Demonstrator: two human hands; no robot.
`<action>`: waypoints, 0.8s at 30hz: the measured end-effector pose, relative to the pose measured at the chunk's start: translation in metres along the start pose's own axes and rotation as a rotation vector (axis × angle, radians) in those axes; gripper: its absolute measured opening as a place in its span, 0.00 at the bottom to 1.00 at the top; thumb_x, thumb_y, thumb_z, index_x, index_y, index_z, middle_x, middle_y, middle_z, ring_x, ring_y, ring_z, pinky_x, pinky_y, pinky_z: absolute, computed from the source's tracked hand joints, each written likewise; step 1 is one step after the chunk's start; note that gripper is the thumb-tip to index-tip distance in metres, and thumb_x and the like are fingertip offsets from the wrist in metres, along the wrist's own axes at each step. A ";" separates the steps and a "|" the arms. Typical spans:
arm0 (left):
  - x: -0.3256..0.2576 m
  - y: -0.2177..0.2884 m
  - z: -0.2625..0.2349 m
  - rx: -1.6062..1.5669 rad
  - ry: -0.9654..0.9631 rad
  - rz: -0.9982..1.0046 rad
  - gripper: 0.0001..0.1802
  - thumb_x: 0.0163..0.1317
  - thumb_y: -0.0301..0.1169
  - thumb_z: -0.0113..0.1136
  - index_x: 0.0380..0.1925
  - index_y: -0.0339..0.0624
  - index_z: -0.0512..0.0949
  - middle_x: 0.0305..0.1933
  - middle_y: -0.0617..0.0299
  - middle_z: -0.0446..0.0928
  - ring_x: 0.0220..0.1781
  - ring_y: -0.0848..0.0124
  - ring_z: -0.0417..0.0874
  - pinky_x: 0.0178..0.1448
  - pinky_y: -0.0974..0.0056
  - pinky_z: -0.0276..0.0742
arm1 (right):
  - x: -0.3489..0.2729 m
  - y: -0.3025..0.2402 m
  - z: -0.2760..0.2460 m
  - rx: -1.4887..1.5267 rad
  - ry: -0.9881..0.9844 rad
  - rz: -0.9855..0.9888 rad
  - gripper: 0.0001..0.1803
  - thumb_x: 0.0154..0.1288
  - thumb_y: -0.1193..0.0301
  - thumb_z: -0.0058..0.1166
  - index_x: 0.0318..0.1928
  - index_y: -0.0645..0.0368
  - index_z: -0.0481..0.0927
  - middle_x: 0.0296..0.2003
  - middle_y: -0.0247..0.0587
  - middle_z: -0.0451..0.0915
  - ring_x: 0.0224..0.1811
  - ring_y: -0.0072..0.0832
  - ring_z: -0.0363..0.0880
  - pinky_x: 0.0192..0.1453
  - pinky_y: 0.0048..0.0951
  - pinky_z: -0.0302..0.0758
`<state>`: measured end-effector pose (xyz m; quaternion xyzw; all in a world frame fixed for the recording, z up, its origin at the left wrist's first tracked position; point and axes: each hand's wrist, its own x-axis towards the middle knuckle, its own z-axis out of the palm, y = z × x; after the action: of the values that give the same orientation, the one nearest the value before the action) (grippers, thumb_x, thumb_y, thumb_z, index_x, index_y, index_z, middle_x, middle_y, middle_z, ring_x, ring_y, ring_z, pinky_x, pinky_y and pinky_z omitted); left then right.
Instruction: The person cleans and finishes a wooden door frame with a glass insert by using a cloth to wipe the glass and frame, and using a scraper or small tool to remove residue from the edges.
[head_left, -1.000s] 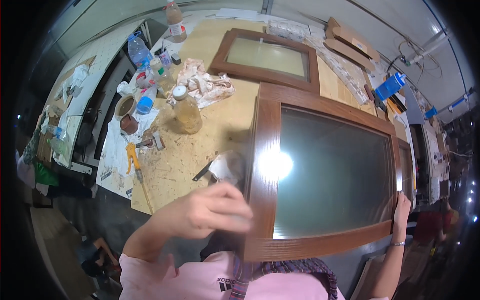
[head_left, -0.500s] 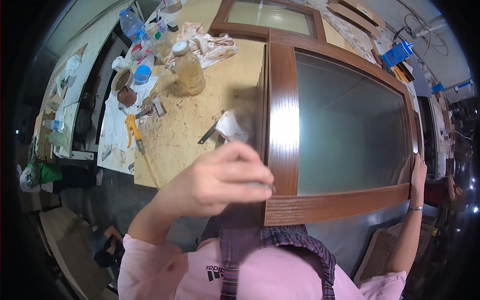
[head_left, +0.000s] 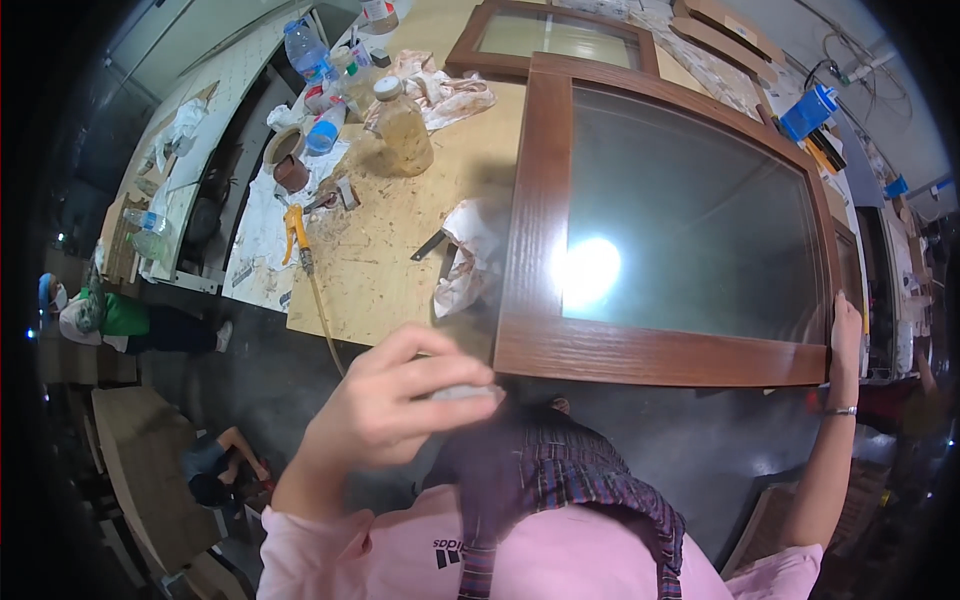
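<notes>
With left hand [head_left: 395, 400] closed, gripping a small pale grey piece [head_left: 466, 392] in curled fingers, too blurred for telling its kind. Holding it before the front edge of the bench [head_left: 390, 270], just beside the front left corner of a large glazed brown frame [head_left: 690, 225]; unable to tell whether touching. Reaching with right hand [head_left: 845, 325] to the frame's right edge and touching it near the front right corner, unable to tell how far closed around it.

Having this frame lying glass up at the bench's front edge, with a bright light reflecting in its left part. Facing a 2nd glazed brown frame [head_left: 560, 36] lying beyond, toward the bench's far edge.

Having a crumpled white sheet [head_left: 465, 265] lying just left of the large frame, with a thin black tool [head_left: 428, 246] lying against its left side. Looking farther left at a yellow air gun [head_left: 294, 235] lying near the bench's front left corner and trailing a hose [head_left: 322, 305] over the front edge. Seeing also, along the left edge, a brown cup [head_left: 291, 175] and a blue-labelled bottle [head_left: 323, 136], and farther in, a white-capped jar [head_left: 406, 138] standing before a stained rag [head_left: 450, 95]. Wearing a pink shirt [head_left: 590, 565] and a dark plaid apron [head_left: 570, 475].
</notes>
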<state>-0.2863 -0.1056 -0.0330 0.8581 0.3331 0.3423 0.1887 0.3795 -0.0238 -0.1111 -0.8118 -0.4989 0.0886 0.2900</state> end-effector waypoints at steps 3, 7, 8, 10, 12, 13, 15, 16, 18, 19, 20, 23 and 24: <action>0.001 0.019 0.010 0.164 0.077 -0.054 0.18 0.41 0.21 0.66 0.36 0.44 0.89 0.43 0.59 0.85 0.41 0.59 0.79 0.45 0.61 0.76 | -0.001 -0.009 0.000 0.058 -0.046 0.037 0.27 0.77 0.56 0.46 0.36 0.74 0.79 0.25 0.33 0.72 0.31 0.20 0.66 0.38 0.29 0.68; 0.020 0.039 0.038 0.354 0.107 -0.007 0.19 0.40 0.21 0.64 0.37 0.45 0.88 0.44 0.63 0.84 0.44 0.63 0.79 0.50 0.59 0.71 | -0.006 -0.025 0.003 0.090 -0.077 0.033 0.27 0.76 0.56 0.46 0.33 0.73 0.77 0.23 0.34 0.70 0.29 0.21 0.64 0.37 0.30 0.67; 0.025 0.043 0.049 0.371 0.114 0.022 0.20 0.40 0.22 0.63 0.37 0.46 0.88 0.44 0.64 0.84 0.44 0.64 0.79 0.51 0.59 0.70 | -0.008 -0.033 0.006 0.098 -0.073 0.030 0.27 0.76 0.56 0.46 0.33 0.73 0.76 0.23 0.34 0.69 0.29 0.22 0.64 0.36 0.31 0.67; 0.037 0.052 0.081 0.318 0.117 0.079 0.20 0.41 0.22 0.62 0.38 0.45 0.87 0.45 0.64 0.83 0.45 0.65 0.79 0.53 0.59 0.68 | -0.011 -0.040 0.011 0.126 -0.063 0.026 0.28 0.75 0.56 0.47 0.32 0.73 0.75 0.21 0.36 0.67 0.28 0.23 0.64 0.36 0.33 0.67; 0.054 0.059 0.098 0.256 0.132 0.125 0.19 0.42 0.23 0.62 0.38 0.45 0.86 0.48 0.65 0.82 0.46 0.65 0.79 0.55 0.58 0.66 | -0.016 -0.053 0.009 0.164 -0.056 0.050 0.27 0.75 0.56 0.47 0.32 0.73 0.75 0.21 0.37 0.67 0.27 0.24 0.64 0.37 0.34 0.67; 0.055 0.065 0.092 0.250 0.143 0.115 0.19 0.42 0.23 0.63 0.38 0.45 0.86 0.47 0.63 0.82 0.45 0.64 0.80 0.54 0.58 0.68 | -0.015 -0.050 0.008 0.125 -0.058 0.036 0.27 0.74 0.56 0.47 0.33 0.73 0.76 0.21 0.38 0.69 0.28 0.25 0.66 0.37 0.34 0.68; 0.049 0.064 0.075 0.223 0.195 0.058 0.17 0.45 0.22 0.66 0.39 0.44 0.86 0.46 0.62 0.82 0.45 0.63 0.81 0.52 0.59 0.70 | -0.013 -0.041 0.004 0.043 -0.054 0.016 0.26 0.73 0.57 0.48 0.35 0.74 0.76 0.22 0.41 0.73 0.29 0.27 0.69 0.38 0.34 0.69; 0.043 0.056 0.064 0.195 0.228 0.014 0.17 0.47 0.22 0.68 0.40 0.44 0.85 0.46 0.61 0.82 0.46 0.63 0.81 0.52 0.59 0.71 | -0.021 -0.045 -0.003 0.009 -0.009 -0.022 0.23 0.73 0.59 0.49 0.37 0.73 0.77 0.26 0.43 0.75 0.32 0.29 0.72 0.41 0.34 0.71; 0.031 0.050 0.050 -0.175 0.375 -0.322 0.13 0.57 0.24 0.68 0.43 0.38 0.83 0.48 0.54 0.84 0.46 0.61 0.83 0.54 0.60 0.78 | -0.039 -0.069 -0.011 -0.043 0.068 -0.107 0.18 0.71 0.64 0.51 0.42 0.73 0.79 0.34 0.46 0.81 0.38 0.31 0.78 0.48 0.34 0.74; 0.031 0.050 0.050 -0.432 0.459 -0.372 0.13 0.61 0.26 0.66 0.45 0.35 0.81 0.49 0.51 0.83 0.47 0.61 0.84 0.55 0.60 0.79 | -0.054 -0.087 -0.009 -0.002 0.277 -0.344 0.14 0.69 0.70 0.50 0.45 0.71 0.80 0.41 0.46 0.81 0.44 0.32 0.79 0.53 0.34 0.74; 0.031 0.053 0.048 -0.677 0.550 -0.422 0.14 0.65 0.27 0.64 0.48 0.33 0.78 0.49 0.48 0.83 0.47 0.61 0.84 0.55 0.59 0.80 | -0.070 -0.116 -0.003 0.051 0.483 -0.589 0.14 0.66 0.76 0.50 0.49 0.70 0.81 0.48 0.46 0.81 0.51 0.33 0.80 0.59 0.34 0.75; 0.044 0.076 0.058 -1.315 0.337 -0.493 0.22 0.70 0.41 0.61 0.52 0.35 0.69 0.46 0.39 0.81 0.51 0.54 0.84 0.61 0.56 0.77 | -0.159 -0.231 0.002 0.614 -0.243 -0.625 0.24 0.56 0.84 0.47 0.54 0.67 0.82 0.55 0.45 0.78 0.57 0.33 0.79 0.64 0.34 0.73; 0.054 0.083 0.066 -1.493 0.234 -0.526 0.23 0.69 0.42 0.62 0.52 0.36 0.69 0.46 0.39 0.80 0.52 0.54 0.83 0.62 0.56 0.76 | -0.180 -0.247 0.006 0.741 -0.404 -0.653 0.25 0.55 0.82 0.52 0.57 0.65 0.82 0.56 0.47 0.78 0.57 0.34 0.78 0.65 0.34 0.72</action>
<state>-0.1733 -0.1330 -0.0078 0.3570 0.2251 0.5070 0.7515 0.1019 -0.0941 -0.0036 -0.4241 -0.7068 0.3186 0.4680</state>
